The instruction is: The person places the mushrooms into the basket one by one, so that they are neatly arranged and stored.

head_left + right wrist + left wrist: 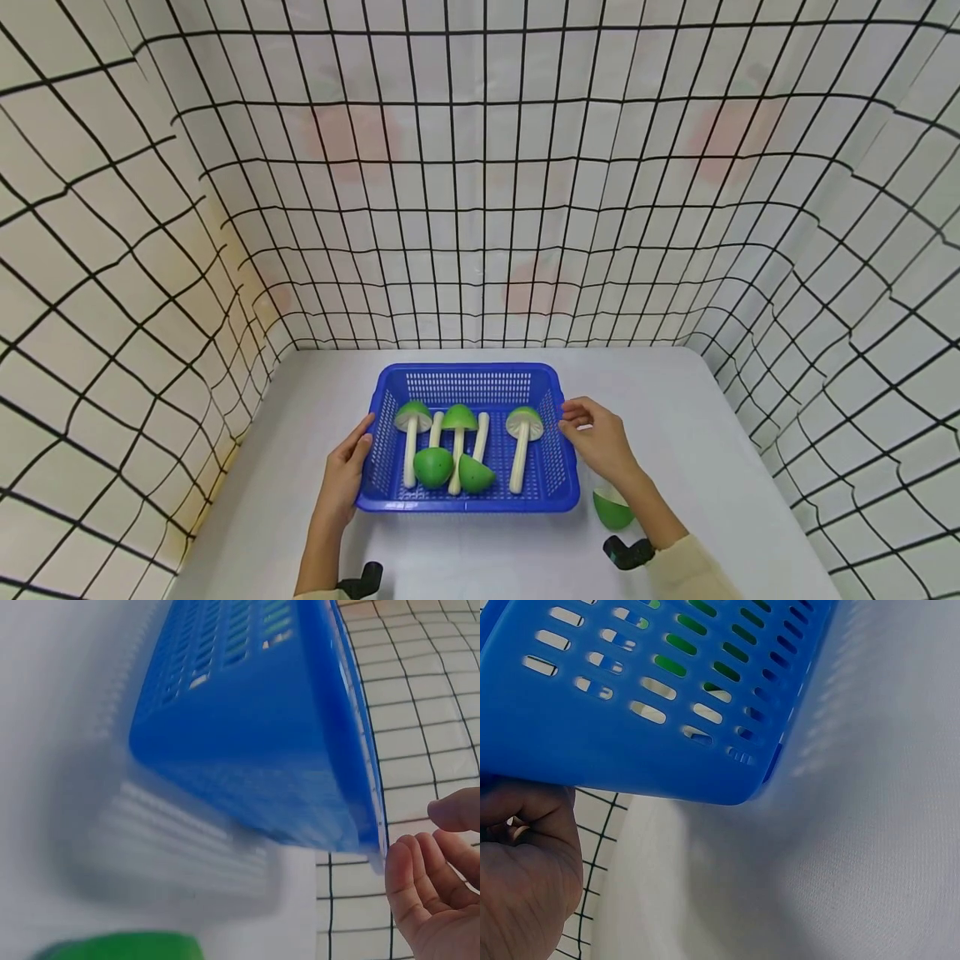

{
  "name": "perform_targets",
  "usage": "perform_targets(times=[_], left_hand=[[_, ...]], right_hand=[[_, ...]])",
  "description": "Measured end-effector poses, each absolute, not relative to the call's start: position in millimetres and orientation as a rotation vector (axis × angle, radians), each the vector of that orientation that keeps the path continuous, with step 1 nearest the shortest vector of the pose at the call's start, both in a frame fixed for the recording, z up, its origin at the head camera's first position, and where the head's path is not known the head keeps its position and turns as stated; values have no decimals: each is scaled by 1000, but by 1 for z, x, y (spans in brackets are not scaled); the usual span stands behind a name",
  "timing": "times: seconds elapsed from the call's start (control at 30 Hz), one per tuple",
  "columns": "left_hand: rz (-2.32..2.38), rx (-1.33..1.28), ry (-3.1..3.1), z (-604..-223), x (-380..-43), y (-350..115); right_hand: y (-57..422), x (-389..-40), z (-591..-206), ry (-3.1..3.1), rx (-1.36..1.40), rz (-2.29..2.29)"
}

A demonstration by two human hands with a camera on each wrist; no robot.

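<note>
A blue plastic basket (pixel 468 506) with slotted walls lies in front of me in the head view. Several toy mushrooms (pixel 521 454) with green caps and white stems lie inside it. My left hand (pixel 347 475) grips the basket's left rim, thumb on top and fingers mostly underneath. At the right rim, my right hand (pixel 600 437) has its fingertips right by the edge, thumb apart from the fingers and nothing pinched between. In the right wrist view the basket wall (pixel 247 757) casts a shadow on the white surface below.
A green and white piece (pixel 613 510), partly hidden by my right forearm, lies on the white table (pixel 480 558) to the right of the basket. Black wire mesh (pixel 483 250) encloses the table at the back and both sides.
</note>
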State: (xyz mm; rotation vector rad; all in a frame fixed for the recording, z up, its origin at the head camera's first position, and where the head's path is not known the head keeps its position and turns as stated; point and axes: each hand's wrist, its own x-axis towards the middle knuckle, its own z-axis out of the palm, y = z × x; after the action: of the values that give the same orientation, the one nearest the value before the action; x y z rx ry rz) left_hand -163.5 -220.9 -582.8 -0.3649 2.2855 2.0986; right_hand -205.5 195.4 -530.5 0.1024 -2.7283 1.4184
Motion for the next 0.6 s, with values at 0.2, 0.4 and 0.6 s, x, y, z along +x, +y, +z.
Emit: perform_targets(times=[0.2, 0.4, 0.6], left_hand=[[2099, -368, 2288, -583, -164, -221], [2093, -374, 2294, -584, -166, -222], [2086, -378, 2294, -583, -165, -221]], right_hand=[[211, -205, -534, -2730, 83, 1348], [225, -204, -538, -2740, 59, 1311], [237, -202, -541, -2751, 39, 1299]])
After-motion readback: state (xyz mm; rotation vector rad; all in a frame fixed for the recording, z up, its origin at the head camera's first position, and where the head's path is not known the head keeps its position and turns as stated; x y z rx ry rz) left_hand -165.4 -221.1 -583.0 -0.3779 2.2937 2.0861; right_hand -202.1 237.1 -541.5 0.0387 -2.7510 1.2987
